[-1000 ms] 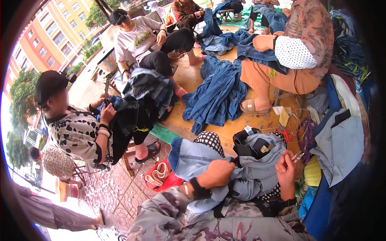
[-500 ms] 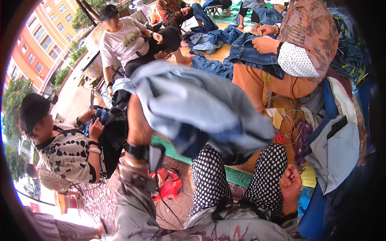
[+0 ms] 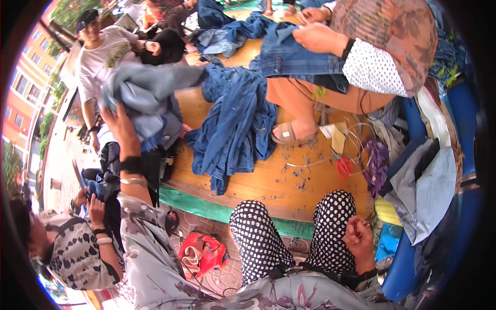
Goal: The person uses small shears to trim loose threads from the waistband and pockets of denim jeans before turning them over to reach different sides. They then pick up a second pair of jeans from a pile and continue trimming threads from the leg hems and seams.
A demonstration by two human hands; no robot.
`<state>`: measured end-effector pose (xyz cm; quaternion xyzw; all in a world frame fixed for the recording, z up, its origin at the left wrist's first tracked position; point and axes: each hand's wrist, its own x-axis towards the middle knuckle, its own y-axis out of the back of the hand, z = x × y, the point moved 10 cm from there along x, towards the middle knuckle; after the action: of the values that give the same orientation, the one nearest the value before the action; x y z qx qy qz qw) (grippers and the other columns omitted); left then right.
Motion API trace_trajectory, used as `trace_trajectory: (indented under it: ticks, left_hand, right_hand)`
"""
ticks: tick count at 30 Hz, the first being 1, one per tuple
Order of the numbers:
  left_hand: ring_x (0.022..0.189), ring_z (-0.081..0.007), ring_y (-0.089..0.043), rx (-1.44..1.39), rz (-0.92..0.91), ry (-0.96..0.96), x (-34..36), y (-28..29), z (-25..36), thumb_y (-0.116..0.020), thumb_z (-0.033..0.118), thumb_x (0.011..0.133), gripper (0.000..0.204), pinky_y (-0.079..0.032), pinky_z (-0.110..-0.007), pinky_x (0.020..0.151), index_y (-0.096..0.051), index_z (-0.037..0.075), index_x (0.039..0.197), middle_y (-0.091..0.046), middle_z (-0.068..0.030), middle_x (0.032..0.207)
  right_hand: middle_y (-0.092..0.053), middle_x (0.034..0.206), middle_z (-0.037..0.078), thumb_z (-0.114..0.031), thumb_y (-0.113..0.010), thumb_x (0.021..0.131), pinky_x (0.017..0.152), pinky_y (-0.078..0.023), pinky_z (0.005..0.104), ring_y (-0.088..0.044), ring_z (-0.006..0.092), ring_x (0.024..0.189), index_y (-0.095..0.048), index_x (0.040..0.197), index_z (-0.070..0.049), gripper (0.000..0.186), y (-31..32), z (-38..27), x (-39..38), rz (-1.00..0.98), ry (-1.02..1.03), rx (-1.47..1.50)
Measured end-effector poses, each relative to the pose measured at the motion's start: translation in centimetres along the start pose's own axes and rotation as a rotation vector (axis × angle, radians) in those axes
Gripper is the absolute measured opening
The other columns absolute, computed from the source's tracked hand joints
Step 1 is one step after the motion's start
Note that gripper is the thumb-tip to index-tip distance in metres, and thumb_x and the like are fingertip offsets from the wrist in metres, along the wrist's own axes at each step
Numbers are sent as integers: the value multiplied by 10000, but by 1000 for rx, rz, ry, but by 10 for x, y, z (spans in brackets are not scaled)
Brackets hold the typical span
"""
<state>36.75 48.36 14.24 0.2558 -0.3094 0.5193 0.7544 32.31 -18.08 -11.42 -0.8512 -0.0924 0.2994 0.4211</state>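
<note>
My left arm reaches far out to the left, and my left hand (image 3: 121, 126) is at the lower edge of a pale grey-blue denim garment (image 3: 147, 85). The cloth is blurred by motion and hangs over more light blue cloth. The fingers seem to grip it, though the cloth partly hides them. By my right knee, my right hand (image 3: 360, 238) is raised with its fingers curled closed. Whatever may be inside those fingers is too small to make out. A heap of dark blue jeans (image 3: 235, 124) lies on the wooden board (image 3: 206, 181) ahead of me.
Red-handled scissors (image 3: 344, 167), threads and blue scraps lie on the board. At far right, a co-worker (image 3: 382, 41) holds jeans (image 3: 299, 59); two others sit left. Light denim pieces (image 3: 431, 181) hang at my right. A red bag (image 3: 204, 253) rests on the paving.
My left hand has carried the pale denim garment from in front of me to the far left, uncovering the jeans heap and board. The view has shifted; my right hand stays by my knee.
</note>
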Motion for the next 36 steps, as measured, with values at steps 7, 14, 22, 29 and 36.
trace_trajectory:
  ticks: [7, 14, 22, 29, 36]
  left_hand:
    - [791, -109, -563, -101, -760, 977, -294, -36, -72, -631, 148, 835, 210, -458, -241, 708, -571, 51, 1011, -583, -15, 853]
    - [895, -344, -585, 388, -1149, 74, -397, -75, 88, -704, 338, 717, 418, -469, -395, 807, -634, 36, 997, -610, -173, 979]
    - [832, -326, -600, 462, -1105, 132, -393, -47, 82, -690, 338, 716, 319, -475, -409, 746, -663, 49, 848, -631, -149, 849]
    - [863, -355, -604, 583, -1052, 68, -380, -15, 91, -631, 419, 762, 389, -480, -427, 764, -668, 60, 906, -641, -180, 896]
    - [908, -350, -594, 558, -843, 117, -346, 56, 97, -616, 387, 782, 377, -463, -418, 817, -652, 35, 915, -629, -185, 944]
  right_hand:
    - [-553, 750, 65, -140, -507, 917, 440, -327, 219, -379, 71, 456, -549, 1053, -45, 171, -4, 1, 4, -31, -28, -31]
    - [-487, 684, 43, -50, -497, 902, 447, -303, 190, -363, 66, 498, -573, 938, -56, 84, 0, -2, -8, 59, -11, -154]
    - [-529, 753, 22, -82, -512, 915, 437, -297, 178, -382, 37, 499, -560, 1015, -21, 127, -6, 9, -13, -182, 49, -200]
    - [-548, 715, 2, -77, -516, 886, 475, -348, 182, -440, 29, 544, -593, 959, -27, 117, 3, 0, -40, -50, 299, -627]
    - [-601, 697, 31, -24, -556, 810, 587, -436, 228, -548, 74, 626, -608, 883, 7, 95, -23, -31, -80, -44, 774, -1120]
